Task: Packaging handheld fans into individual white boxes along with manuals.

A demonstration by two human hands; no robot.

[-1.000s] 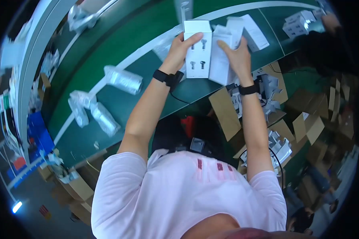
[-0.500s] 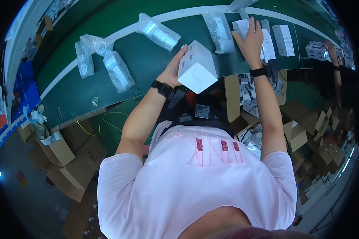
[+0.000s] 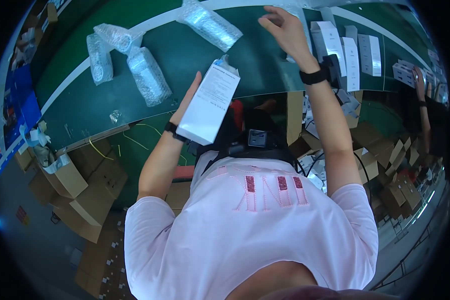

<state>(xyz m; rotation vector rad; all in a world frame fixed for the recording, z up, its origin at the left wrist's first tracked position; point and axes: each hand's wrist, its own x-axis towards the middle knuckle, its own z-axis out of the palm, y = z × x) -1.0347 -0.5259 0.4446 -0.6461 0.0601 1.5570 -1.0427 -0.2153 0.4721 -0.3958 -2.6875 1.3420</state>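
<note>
In my left hand (image 3: 189, 98) is a white carton (image 3: 209, 106), its long printed side turned up and tilted over the table's near edge. The carton's far end has a raised flap, with a bit of clear plastic showing there. My right hand (image 3: 288, 33) hovers over the green table with nothing in it, fingers bent and apart from the thumb. Partly hidden behind it lies a bubble-wrapped package (image 3: 294, 12). Another bubble-wrapped package (image 3: 211, 25) rests beyond the carton. To the right of my right hand stands a white box (image 3: 327, 41), beside a second white box (image 3: 351, 64).
More bubble-wrapped packages (image 3: 149, 76) lie at the left of the table (image 3: 185, 55). Farther right is another white box (image 3: 370, 56); a co-worker's hand (image 3: 419, 79) touches boxes there. An open brown carton (image 3: 295, 117) with white pieces stands below the near edge.
My left hand has brought the white carton nearer and leftward, turning its printed side up. My right hand has left the white boxes and moved left, over the bubble-wrapped package.
</note>
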